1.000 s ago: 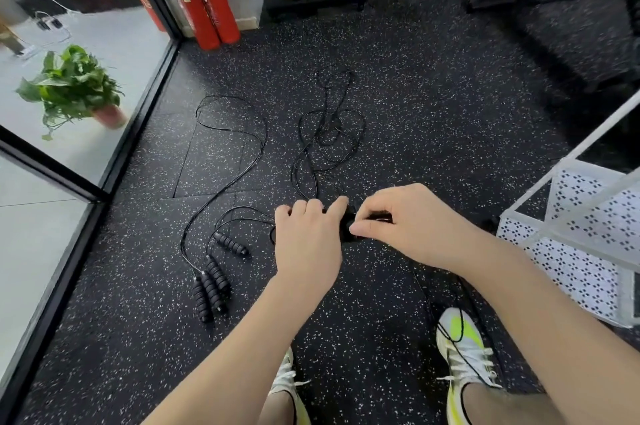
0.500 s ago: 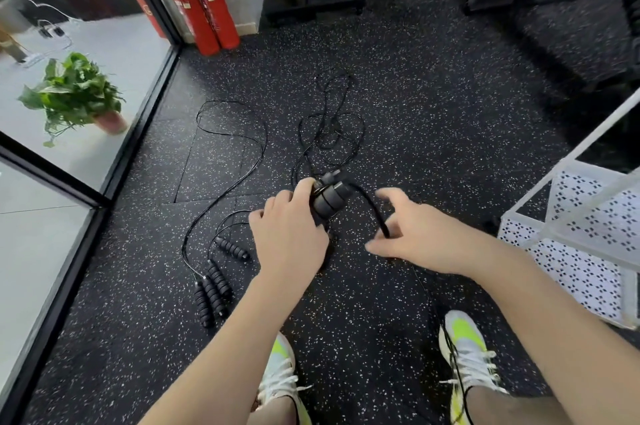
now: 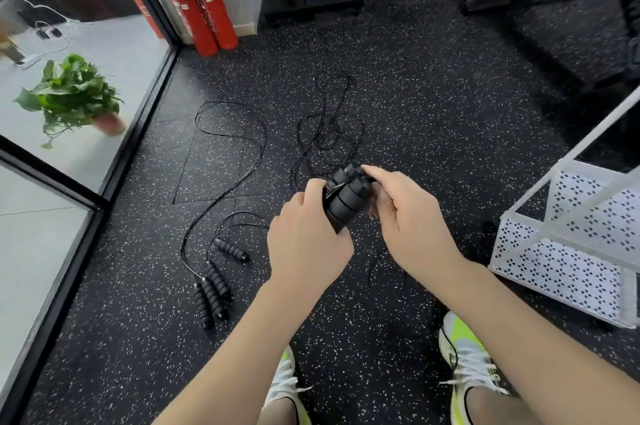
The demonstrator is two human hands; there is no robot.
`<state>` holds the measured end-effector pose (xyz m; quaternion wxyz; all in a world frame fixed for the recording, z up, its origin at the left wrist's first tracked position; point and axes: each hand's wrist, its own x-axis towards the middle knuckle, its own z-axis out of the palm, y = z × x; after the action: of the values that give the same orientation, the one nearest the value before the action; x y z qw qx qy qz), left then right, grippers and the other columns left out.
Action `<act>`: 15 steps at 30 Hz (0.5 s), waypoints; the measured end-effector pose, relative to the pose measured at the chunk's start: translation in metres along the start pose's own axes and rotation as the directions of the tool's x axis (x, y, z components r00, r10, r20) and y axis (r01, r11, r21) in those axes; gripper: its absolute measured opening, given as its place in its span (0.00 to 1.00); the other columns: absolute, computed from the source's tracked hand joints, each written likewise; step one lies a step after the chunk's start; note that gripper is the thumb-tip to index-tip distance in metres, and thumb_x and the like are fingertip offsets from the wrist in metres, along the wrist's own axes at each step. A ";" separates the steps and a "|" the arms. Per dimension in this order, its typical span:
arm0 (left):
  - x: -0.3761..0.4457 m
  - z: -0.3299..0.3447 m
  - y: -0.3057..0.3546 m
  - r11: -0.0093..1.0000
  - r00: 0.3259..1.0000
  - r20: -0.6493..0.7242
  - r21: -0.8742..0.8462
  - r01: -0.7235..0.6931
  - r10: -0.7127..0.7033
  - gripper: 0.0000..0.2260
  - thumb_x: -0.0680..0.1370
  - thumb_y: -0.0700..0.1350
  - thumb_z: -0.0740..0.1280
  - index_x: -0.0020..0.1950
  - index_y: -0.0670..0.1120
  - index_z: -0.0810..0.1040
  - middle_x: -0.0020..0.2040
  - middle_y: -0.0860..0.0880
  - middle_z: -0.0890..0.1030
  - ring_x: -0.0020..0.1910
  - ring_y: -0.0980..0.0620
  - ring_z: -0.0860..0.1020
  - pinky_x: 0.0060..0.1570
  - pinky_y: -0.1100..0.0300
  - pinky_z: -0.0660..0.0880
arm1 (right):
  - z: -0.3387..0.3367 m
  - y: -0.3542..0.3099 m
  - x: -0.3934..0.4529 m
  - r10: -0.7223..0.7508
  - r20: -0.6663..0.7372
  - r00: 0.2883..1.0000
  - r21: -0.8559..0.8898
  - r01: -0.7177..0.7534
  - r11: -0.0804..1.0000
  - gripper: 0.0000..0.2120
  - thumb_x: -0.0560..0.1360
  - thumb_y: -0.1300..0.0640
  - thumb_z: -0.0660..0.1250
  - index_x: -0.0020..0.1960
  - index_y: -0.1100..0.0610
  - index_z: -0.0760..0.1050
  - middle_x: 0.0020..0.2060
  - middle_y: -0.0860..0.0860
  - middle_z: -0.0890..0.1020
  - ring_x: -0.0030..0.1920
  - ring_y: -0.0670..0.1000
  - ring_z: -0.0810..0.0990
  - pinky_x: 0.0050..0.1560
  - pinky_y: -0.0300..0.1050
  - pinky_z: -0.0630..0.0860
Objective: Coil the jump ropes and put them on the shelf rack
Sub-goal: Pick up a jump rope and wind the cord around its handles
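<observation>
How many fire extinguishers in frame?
3. Two extinguishers stand side by side at the wall corner. A third red one shows through the glass to their left, partly hidden by the frame.

The left hand (image 3: 308,244) is gripping a pair of black jump rope handles (image 3: 346,198) above the speckled floor (image 3: 433,106), and the right hand (image 3: 405,217) is pinching their top end. Thin black rope (image 3: 329,134) is trailing on the floor beyond the handles. Left of the handles, more ribbed handles (image 3: 211,293) are lying with their rope. A white perforated shelf rack (image 3: 571,234) is standing to the right of the handles.
</observation>
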<state>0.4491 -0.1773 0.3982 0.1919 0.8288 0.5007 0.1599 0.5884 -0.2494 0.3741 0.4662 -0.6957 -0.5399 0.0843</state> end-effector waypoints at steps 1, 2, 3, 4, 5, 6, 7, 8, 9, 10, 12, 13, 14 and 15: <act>0.000 0.000 0.000 1.000 1.000 0.010 0.019 0.003 -0.003 0.18 0.73 0.48 0.69 0.60 0.55 0.68 0.49 0.54 0.77 0.44 0.46 0.75 0.42 0.53 0.68 | 0.000 0.001 0.000 -0.002 0.001 1.000 -0.002 0.002 1.000 0.17 0.85 0.58 0.57 0.71 0.57 0.74 0.49 0.47 0.78 0.47 0.47 0.78 0.51 0.44 0.76; 0.000 0.000 0.000 0.999 1.000 0.018 0.036 0.009 -0.010 0.18 0.72 0.49 0.69 0.60 0.55 0.67 0.49 0.54 0.77 0.44 0.47 0.74 0.42 0.54 0.67 | 0.000 0.002 0.001 -0.001 0.007 1.000 -0.004 0.001 1.000 0.17 0.85 0.58 0.57 0.71 0.57 0.74 0.48 0.47 0.78 0.47 0.48 0.78 0.51 0.44 0.76; -0.001 0.000 0.000 0.999 1.000 0.025 0.047 0.014 -0.015 0.19 0.72 0.50 0.69 0.60 0.56 0.67 0.49 0.55 0.76 0.43 0.48 0.74 0.42 0.54 0.67 | 0.001 0.002 0.001 0.001 0.014 1.000 -0.006 -0.001 1.000 0.16 0.85 0.58 0.58 0.70 0.57 0.74 0.47 0.47 0.78 0.46 0.48 0.78 0.50 0.45 0.76; -0.001 0.000 0.000 0.998 0.999 0.032 0.053 0.015 -0.017 0.19 0.72 0.51 0.69 0.60 0.56 0.67 0.49 0.55 0.76 0.43 0.48 0.74 0.42 0.54 0.67 | 0.001 0.003 0.001 0.002 0.020 1.000 -0.009 -0.002 1.000 0.16 0.84 0.59 0.58 0.70 0.57 0.74 0.47 0.47 0.77 0.46 0.48 0.77 0.50 0.44 0.75; -0.001 0.000 0.000 0.998 0.999 0.038 0.054 0.015 -0.017 0.19 0.72 0.51 0.69 0.60 0.56 0.66 0.49 0.55 0.76 0.43 0.48 0.74 0.42 0.54 0.67 | 0.001 0.002 0.001 0.008 0.023 1.000 -0.013 -0.008 1.000 0.16 0.84 0.59 0.59 0.70 0.57 0.74 0.47 0.47 0.78 0.46 0.48 0.77 0.50 0.44 0.75; -0.001 0.000 -0.001 0.998 0.999 0.041 0.053 0.015 -0.017 0.19 0.72 0.51 0.69 0.60 0.56 0.66 0.49 0.55 0.76 0.43 0.48 0.74 0.41 0.54 0.67 | 0.000 0.002 0.001 0.013 0.025 1.000 -0.009 -0.013 1.000 0.16 0.84 0.59 0.59 0.70 0.57 0.75 0.47 0.48 0.78 0.46 0.48 0.78 0.50 0.44 0.75; 0.000 0.000 -0.002 0.998 0.999 0.039 0.055 0.015 -0.017 0.18 0.73 0.50 0.69 0.59 0.56 0.67 0.48 0.55 0.76 0.43 0.48 0.74 0.41 0.54 0.67 | -0.001 0.000 0.001 0.018 0.030 0.999 0.003 -0.018 1.000 0.16 0.84 0.59 0.59 0.70 0.56 0.75 0.47 0.47 0.79 0.47 0.47 0.78 0.50 0.43 0.76; 0.000 0.000 -0.002 0.998 0.999 0.033 0.057 0.016 -0.018 0.17 0.74 0.50 0.69 0.59 0.55 0.67 0.48 0.55 0.77 0.43 0.48 0.74 0.41 0.54 0.67 | -0.002 -0.002 0.001 0.024 0.041 0.999 0.023 -0.025 0.999 0.16 0.84 0.59 0.58 0.70 0.55 0.74 0.47 0.46 0.79 0.47 0.46 0.78 0.50 0.41 0.75; 0.001 0.001 -0.002 0.998 0.999 0.026 0.058 0.018 -0.020 0.16 0.74 0.49 0.68 0.58 0.54 0.67 0.48 0.54 0.77 0.42 0.47 0.74 0.41 0.54 0.67 | -0.002 -0.005 0.001 0.050 0.063 0.997 0.034 -0.052 0.998 0.16 0.84 0.60 0.58 0.70 0.52 0.74 0.47 0.44 0.78 0.47 0.44 0.78 0.50 0.38 0.75; 0.001 0.002 -0.002 0.998 0.999 0.019 0.055 0.024 -0.026 0.15 0.75 0.49 0.68 0.57 0.53 0.67 0.47 0.54 0.77 0.42 0.47 0.74 0.41 0.53 0.67 | 0.000 -0.009 0.001 0.098 0.106 0.990 0.029 -0.102 0.994 0.16 0.84 0.61 0.58 0.69 0.49 0.73 0.46 0.42 0.78 0.47 0.42 0.78 0.49 0.36 0.73; 0.002 0.004 0.001 0.998 0.999 0.021 0.047 0.046 -0.047 0.13 0.76 0.48 0.67 0.56 0.52 0.65 0.46 0.53 0.77 0.41 0.46 0.73 0.40 0.53 0.66 | 0.006 -0.017 0.000 0.244 0.233 0.941 -0.083 -0.231 0.969 0.18 0.83 0.62 0.57 0.68 0.44 0.68 0.49 0.42 0.78 0.49 0.43 0.79 0.48 0.40 0.72; 0.003 0.005 0.002 0.997 0.998 0.029 0.043 0.060 -0.061 0.13 0.76 0.48 0.67 0.55 0.51 0.65 0.46 0.52 0.76 0.41 0.46 0.72 0.41 0.53 0.66 | 0.010 -0.022 -0.003 0.321 0.300 0.898 -0.172 -0.280 0.944 0.23 0.82 0.62 0.58 0.73 0.47 0.62 0.53 0.45 0.79 0.51 0.48 0.80 0.49 0.44 0.73; 0.003 0.007 0.002 0.996 0.997 0.033 0.039 0.075 -0.076 0.13 0.77 0.48 0.67 0.55 0.50 0.65 0.46 0.52 0.76 0.41 0.46 0.72 0.41 0.53 0.65 | 0.014 -0.026 -0.006 0.381 0.367 0.848 -0.242 -0.308 0.920 0.30 0.80 0.63 0.58 0.79 0.49 0.53 0.57 0.50 0.79 0.52 0.53 0.80 0.50 0.47 0.74; 0.005 0.009 0.001 0.995 0.995 0.033 0.039 0.088 -0.089 0.13 0.77 0.48 0.67 0.55 0.50 0.65 0.47 0.51 0.76 0.41 0.45 0.72 0.42 0.53 0.65 | 0.018 -0.030 -0.009 0.415 0.430 0.802 -0.298 -0.307 0.904 0.37 0.80 0.65 0.59 0.82 0.52 0.44 0.57 0.53 0.79 0.50 0.54 0.80 0.49 0.48 0.74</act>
<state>0.4563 -0.1751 0.3912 0.1920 0.8119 0.5365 0.1274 0.5532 -0.2468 0.3827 0.2138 -0.7885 -0.5016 0.2846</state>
